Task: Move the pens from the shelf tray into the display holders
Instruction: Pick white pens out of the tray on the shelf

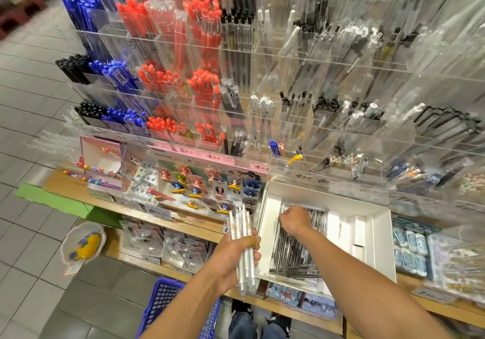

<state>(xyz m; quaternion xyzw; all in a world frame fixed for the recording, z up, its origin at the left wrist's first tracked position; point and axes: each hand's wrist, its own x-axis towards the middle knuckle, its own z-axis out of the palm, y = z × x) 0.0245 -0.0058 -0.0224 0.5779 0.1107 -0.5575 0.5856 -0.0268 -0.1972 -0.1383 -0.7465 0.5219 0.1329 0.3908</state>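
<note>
A white shelf tray [378, 233] sits on the wooden shelf and holds a pile of clear wrapped pens [296, 254]. My left hand [233, 257] grips a bundle of white pens [244, 236], held upright just left of the tray. My right hand [294, 219] reaches down into the tray, fingers curled on the top of the pen pile. Whether it holds a pen is hidden. Above stand tiers of clear acrylic display holders [288, 118], filled with blue, red, black and clear pens.
Character clips on a display card [210, 189] lie left of the tray. Packaged goods [420, 247] fill the shelf to the right. A blue basket [168, 302] stands on the tiled floor below, and a white bowl-shaped item [84, 241] hangs at the shelf's left end.
</note>
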